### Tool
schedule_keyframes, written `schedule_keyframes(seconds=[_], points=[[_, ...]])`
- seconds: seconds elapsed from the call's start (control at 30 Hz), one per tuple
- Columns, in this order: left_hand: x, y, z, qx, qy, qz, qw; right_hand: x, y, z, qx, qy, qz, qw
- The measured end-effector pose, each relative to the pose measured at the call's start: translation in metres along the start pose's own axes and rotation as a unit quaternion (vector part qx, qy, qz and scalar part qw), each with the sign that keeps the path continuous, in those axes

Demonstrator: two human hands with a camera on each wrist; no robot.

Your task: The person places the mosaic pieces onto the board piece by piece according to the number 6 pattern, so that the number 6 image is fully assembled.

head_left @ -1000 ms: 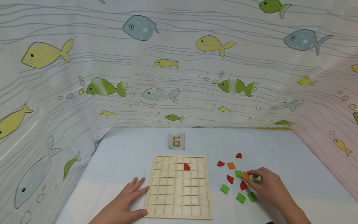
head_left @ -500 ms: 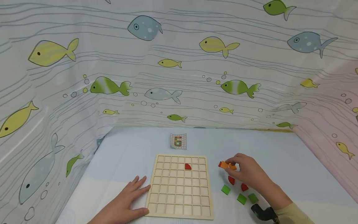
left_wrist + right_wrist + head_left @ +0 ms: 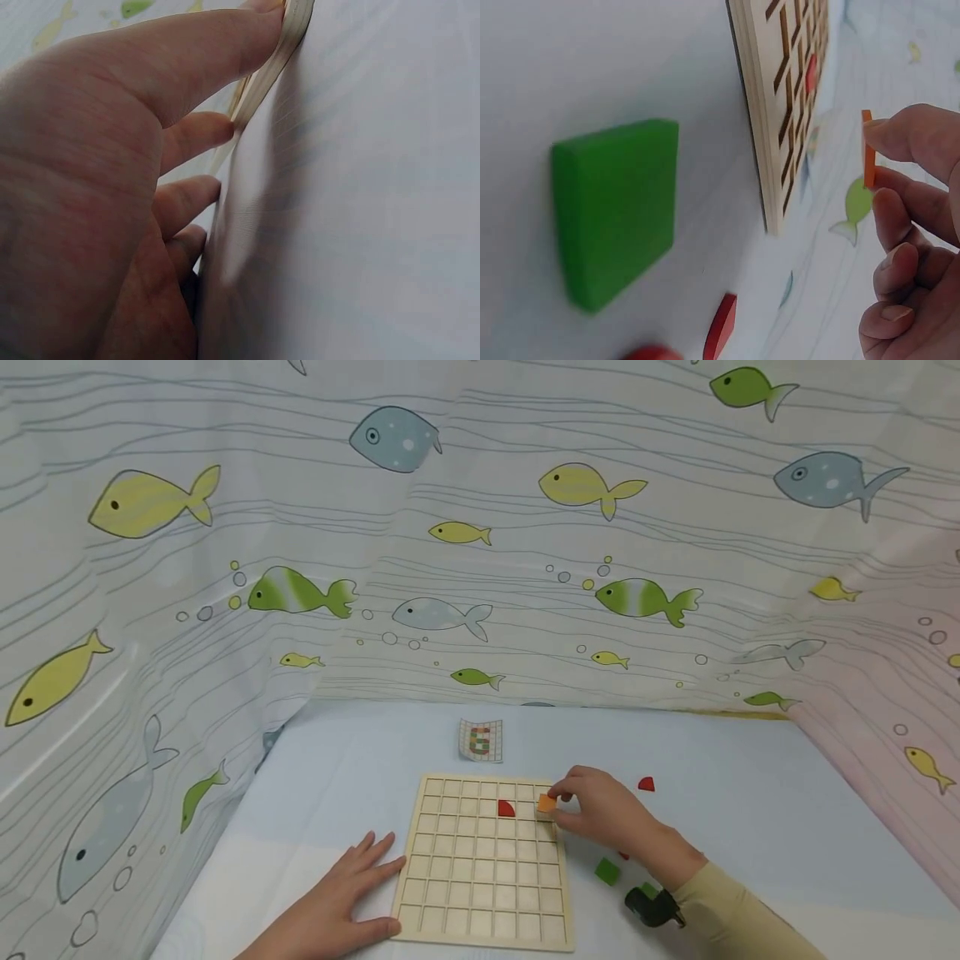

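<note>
A wooden grid board (image 3: pixel 480 864) lies on the table with one red quarter-round tile (image 3: pixel 506 808) in a cell of its second row. Thumb and index finger of the right hand (image 3: pixel 611 810) pinch an orange square tile (image 3: pixel 547 803) above the board's upper right part. The right wrist view shows the same orange tile (image 3: pixel 869 150) edge-on between the fingertips of the right hand (image 3: pixel 919 217). Spread out at the board's left edge, the left hand (image 3: pixel 337 902) touches it with thumb and a finger; in the left wrist view, the hand's (image 3: pixel 97 172) thumb rests on the board's edge (image 3: pixel 281 64).
A small patterned card (image 3: pixel 481 741) lies behind the board. To the right are a red tile (image 3: pixel 647 784) and a green tile (image 3: pixel 607 872), with others partly hidden by the right arm. A black device (image 3: pixel 654 907) is at the right wrist. Fish-print curtains surround the table.
The right hand has picked up the orange tile from among the loose pieces and carried it left, over the board. The left hand stays at the board's edge. The head view has shifted slightly.
</note>
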State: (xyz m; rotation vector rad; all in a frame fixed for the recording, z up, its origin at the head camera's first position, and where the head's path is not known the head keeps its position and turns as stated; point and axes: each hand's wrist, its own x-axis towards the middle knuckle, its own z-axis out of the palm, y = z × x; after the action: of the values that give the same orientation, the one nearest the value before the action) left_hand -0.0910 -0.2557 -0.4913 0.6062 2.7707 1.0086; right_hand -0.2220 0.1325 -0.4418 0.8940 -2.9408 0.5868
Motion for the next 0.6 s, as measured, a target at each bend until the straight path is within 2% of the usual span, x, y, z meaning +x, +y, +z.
schedule_keyframes(seconds=[0.13, 0.43, 0.6], points=[[0.0, 0.002, -0.002, -0.007, -0.015, -0.02, 0.9997, 0.012, -0.009, 0.006, 0.0, -0.012, -0.009, 0.9999], [0.0, 0.001, 0.0, 0.019, -0.001, -0.003, 0.9998, 0.033, -0.021, 0.022, -0.004, -0.036, -0.032, 0.9989], [0.0, 0.0, 0.0, 0.017, 0.006, 0.0, 0.9998, 0.041, -0.025, 0.026, -0.007, -0.041, -0.058, 0.9974]])
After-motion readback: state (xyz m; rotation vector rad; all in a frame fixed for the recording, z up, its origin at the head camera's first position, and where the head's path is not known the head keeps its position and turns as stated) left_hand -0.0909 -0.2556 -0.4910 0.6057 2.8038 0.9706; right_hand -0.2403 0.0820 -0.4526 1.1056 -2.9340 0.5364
